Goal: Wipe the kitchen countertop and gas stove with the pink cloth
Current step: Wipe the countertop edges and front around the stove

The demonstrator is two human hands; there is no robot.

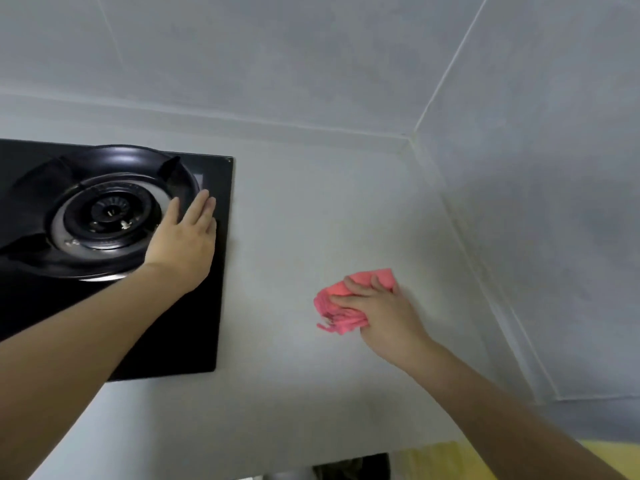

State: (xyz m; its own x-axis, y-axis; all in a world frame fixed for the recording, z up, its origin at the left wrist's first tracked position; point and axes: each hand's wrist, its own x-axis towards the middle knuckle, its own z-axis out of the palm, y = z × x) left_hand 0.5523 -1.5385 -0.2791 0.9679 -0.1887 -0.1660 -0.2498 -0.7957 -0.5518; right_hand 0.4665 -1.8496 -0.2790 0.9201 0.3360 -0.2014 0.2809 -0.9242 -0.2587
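Observation:
The pink cloth [337,306] lies bunched on the pale countertop [294,237], right of the stove. My right hand [377,310] presses down on it, fingers curled over the folds. The black glass gas stove [207,323] fills the left side, with its round burner and pan support [107,216]. My left hand [185,237] rests flat on the stove's right part, fingers straight and together, their tips on the rim of the pan support.
Grey tiled walls [311,64] meet in a corner at the back right, close behind the countertop. The counter's front edge runs along the bottom, with a yellow surface [450,459] below it.

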